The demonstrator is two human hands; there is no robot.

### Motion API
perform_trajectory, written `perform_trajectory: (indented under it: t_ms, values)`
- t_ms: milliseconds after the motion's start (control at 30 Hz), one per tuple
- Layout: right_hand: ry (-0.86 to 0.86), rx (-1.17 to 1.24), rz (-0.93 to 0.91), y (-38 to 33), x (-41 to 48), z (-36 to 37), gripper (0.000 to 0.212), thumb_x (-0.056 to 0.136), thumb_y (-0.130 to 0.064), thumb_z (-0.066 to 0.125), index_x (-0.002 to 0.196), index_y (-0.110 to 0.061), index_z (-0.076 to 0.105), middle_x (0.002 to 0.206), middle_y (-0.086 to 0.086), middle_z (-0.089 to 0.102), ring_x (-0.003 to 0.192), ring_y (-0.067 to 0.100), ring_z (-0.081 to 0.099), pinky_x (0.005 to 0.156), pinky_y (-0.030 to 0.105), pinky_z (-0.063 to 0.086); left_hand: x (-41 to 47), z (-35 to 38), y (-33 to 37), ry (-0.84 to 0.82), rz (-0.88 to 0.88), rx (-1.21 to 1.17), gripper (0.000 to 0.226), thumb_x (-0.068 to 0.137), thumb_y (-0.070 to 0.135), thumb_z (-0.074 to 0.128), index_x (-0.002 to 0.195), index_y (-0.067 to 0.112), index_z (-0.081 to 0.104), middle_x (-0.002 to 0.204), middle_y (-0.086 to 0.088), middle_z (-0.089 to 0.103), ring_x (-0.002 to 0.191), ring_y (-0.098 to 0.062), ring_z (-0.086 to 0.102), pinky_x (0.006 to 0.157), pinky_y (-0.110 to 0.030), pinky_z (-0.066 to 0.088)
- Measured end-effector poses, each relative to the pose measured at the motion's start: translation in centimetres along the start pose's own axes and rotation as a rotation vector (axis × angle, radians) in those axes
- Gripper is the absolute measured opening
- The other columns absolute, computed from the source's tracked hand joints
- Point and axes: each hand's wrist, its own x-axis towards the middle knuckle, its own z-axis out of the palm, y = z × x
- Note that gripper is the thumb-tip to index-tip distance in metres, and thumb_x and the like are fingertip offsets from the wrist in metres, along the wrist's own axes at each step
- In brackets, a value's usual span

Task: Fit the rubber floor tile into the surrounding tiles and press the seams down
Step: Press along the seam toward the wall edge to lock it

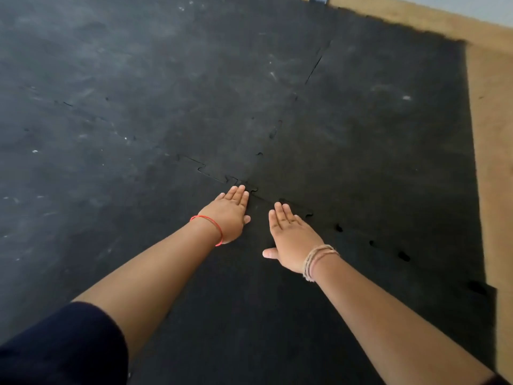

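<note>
A black rubber floor tile (249,301) lies under my arms, its jigsaw edge meeting the surrounding black tiles (374,140) along a toothed seam (213,173). My left hand (229,215) rests flat, palm down, with its fingertips on the seam near the corner where the tiles meet. Just to its right, my right hand (291,240) also lies flat on the tile, fingers together and thumb spread, fingertips at the seam. Further right, small gaps (404,255) show between the teeth. Neither hand holds anything.
Dusty, scuffed black tiles (111,93) stretch away to the left and ahead. Another seam (316,65) runs off toward the far edge. Bare tan floor (494,162) borders the mat on the right and along the top.
</note>
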Motion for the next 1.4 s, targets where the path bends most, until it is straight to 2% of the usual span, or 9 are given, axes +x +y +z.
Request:
perform_trajectory:
  t_ms: [133,367,700,867,967,1067,1133,1267,1400]
  values:
    - [0.003,0.01,0.041,-0.6,0.3,0.2,0.083,0.095,-0.048,0.035,0.144,-0.003,-0.014,0.154,0.014,-0.021,0.142,0.025,-0.015,0.115,0.036,-0.001,-0.2,-0.6,0.4,-0.05,-0.038,-0.007,0.055,0.103,0.027,0.018,0.147,0.004,-0.006,0.156,-0.009,-0.014,0.143,-0.019,-0.011,0.116,-0.033,0.0]
    - [0.228,0.175,0.109,0.2,-1.8,2.5,0.096,0.087,-0.062,0.04,0.146,-0.004,-0.009,0.156,0.012,-0.015,0.143,0.024,-0.013,0.115,0.035,-0.002,-1.3,0.2,1.8,0.011,-0.042,-0.041,0.058,0.102,0.032,0.019,0.147,0.004,-0.005,0.156,-0.011,-0.013,0.143,-0.021,-0.01,0.116,-0.034,0.001]
    - [0.014,0.044,0.169,1.0,-2.1,1.3,0.121,0.073,-0.075,0.047,0.143,0.002,-0.013,0.154,0.02,-0.016,0.142,0.03,-0.013,0.116,0.038,0.0,-1.5,1.8,2.9,0.021,-0.031,-0.15,0.056,0.103,0.028,0.018,0.147,0.005,-0.008,0.155,-0.011,-0.016,0.142,-0.021,-0.014,0.115,-0.034,-0.001]
    - [-0.001,0.152,0.098,2.5,-2.5,1.0,0.112,0.079,-0.064,0.053,0.145,-0.001,-0.013,0.154,0.017,-0.019,0.142,0.028,-0.016,0.116,0.036,0.0,-1.8,1.3,3.9,-0.034,-0.104,-0.092,0.062,0.102,0.035,0.02,0.146,0.003,-0.01,0.154,-0.012,-0.018,0.142,-0.022,-0.014,0.116,-0.035,0.0]
    - [0.148,0.22,0.051,2.9,-3.0,2.4,0.098,0.087,-0.057,0.047,0.146,-0.004,-0.009,0.156,0.013,-0.015,0.143,0.024,-0.014,0.116,0.034,0.0,-1.5,0.7,5.6,-0.046,-0.184,-0.056,0.069,0.1,0.043,0.019,0.145,0.0,-0.01,0.154,-0.015,-0.017,0.142,-0.026,-0.014,0.116,-0.038,0.001]
    - [0.359,0.286,0.138,3.6,-5.0,5.8,0.103,0.083,-0.064,0.045,0.146,-0.003,-0.009,0.155,0.014,-0.017,0.142,0.025,-0.016,0.115,0.035,-0.004,-1.5,2.2,9.3,0.039,0.043,-0.105,0.065,0.101,0.038,0.02,0.146,0.0,-0.006,0.154,-0.016,-0.015,0.142,-0.025,-0.014,0.115,-0.037,-0.001]
    - [0.387,0.24,0.233,5.2,-7.3,7.8,0.109,0.078,-0.073,0.038,0.145,-0.003,-0.011,0.154,0.014,-0.02,0.141,0.026,-0.019,0.115,0.037,-0.006,-2.0,4.5,11.3,0.169,0.143,-0.103,0.063,0.101,0.038,0.018,0.146,0.003,-0.007,0.155,-0.013,-0.016,0.141,-0.022,-0.017,0.114,-0.034,-0.006]
    - [0.278,0.167,0.285,7.8,-8.6,8.1,0.123,0.068,-0.084,0.034,0.144,-0.001,-0.015,0.153,0.016,-0.023,0.14,0.026,-0.022,0.115,0.038,-0.007,-1.5,6.7,11.6,0.397,0.082,-0.066,0.08,0.078,0.05,-0.017,0.146,0.009,-0.01,0.155,-0.006,-0.014,0.141,-0.015,-0.017,0.111,-0.029,-0.012]
    - [0.141,0.143,0.263,8.4,-7.8,6.7,0.128,0.063,-0.087,0.036,0.144,-0.001,-0.012,0.155,0.017,-0.017,0.143,0.028,-0.014,0.114,0.038,-0.004,-1.1,6.9,11.7,0.433,0.091,-0.073,0.077,0.073,0.048,-0.021,0.14,0.01,-0.017,0.151,-0.004,-0.02,0.135,-0.012,-0.023,0.11,-0.029,-0.012]
